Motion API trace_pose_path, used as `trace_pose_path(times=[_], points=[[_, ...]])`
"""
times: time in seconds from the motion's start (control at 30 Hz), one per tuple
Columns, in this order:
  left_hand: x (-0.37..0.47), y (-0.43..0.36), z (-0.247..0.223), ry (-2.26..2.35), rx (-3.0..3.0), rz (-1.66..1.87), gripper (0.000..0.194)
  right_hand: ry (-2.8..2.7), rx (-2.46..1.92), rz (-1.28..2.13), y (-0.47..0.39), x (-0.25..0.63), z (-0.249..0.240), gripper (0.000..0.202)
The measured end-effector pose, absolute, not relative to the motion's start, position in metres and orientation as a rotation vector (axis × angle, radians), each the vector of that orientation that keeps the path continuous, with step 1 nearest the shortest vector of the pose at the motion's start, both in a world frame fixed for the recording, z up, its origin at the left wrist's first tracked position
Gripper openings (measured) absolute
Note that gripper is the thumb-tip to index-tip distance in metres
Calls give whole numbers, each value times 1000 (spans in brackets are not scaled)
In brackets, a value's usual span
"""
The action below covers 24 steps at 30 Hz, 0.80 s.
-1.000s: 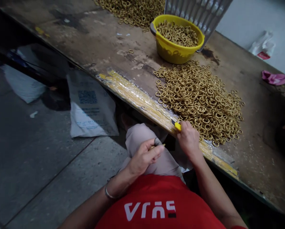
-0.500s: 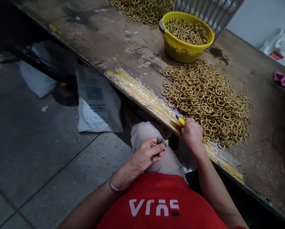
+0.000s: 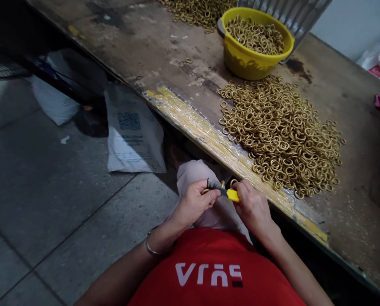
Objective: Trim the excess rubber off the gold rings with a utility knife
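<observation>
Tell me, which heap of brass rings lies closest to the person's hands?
The big loose heap spread on the bench before the yellow bowl. The bowl's rings and the far pile lie farther from both hands.

On the workbench (image 3: 151,46) a heap of rings (image 3: 280,131) lies near its edge; a tub (image 3: 255,59) with more rings stands just behind; a sack (image 3: 134,131) lies on the floor, left, below the bench.
</observation>
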State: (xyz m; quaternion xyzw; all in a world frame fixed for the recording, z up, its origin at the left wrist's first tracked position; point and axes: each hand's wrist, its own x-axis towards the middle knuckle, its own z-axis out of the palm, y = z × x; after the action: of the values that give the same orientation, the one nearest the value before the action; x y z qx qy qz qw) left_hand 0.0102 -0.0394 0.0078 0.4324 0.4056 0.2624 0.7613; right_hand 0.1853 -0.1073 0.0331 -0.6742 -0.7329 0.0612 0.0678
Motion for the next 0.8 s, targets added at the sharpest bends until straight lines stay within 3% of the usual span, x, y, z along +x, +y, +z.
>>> trace_pose_path(times=[0.33, 0.6, 0.8], points=[[5, -42, 13, 895, 1180, 578, 23, -2251, -2203, 193, -104, 180, 33, 11], [-2, -38, 30, 978, 1512, 663, 17, -2189, -2464, 365, -80, 169, 36, 23], [-4, -52, 44, 715, 1287, 433, 19, -2000, -2504, 454, -46, 179, 49, 21]])
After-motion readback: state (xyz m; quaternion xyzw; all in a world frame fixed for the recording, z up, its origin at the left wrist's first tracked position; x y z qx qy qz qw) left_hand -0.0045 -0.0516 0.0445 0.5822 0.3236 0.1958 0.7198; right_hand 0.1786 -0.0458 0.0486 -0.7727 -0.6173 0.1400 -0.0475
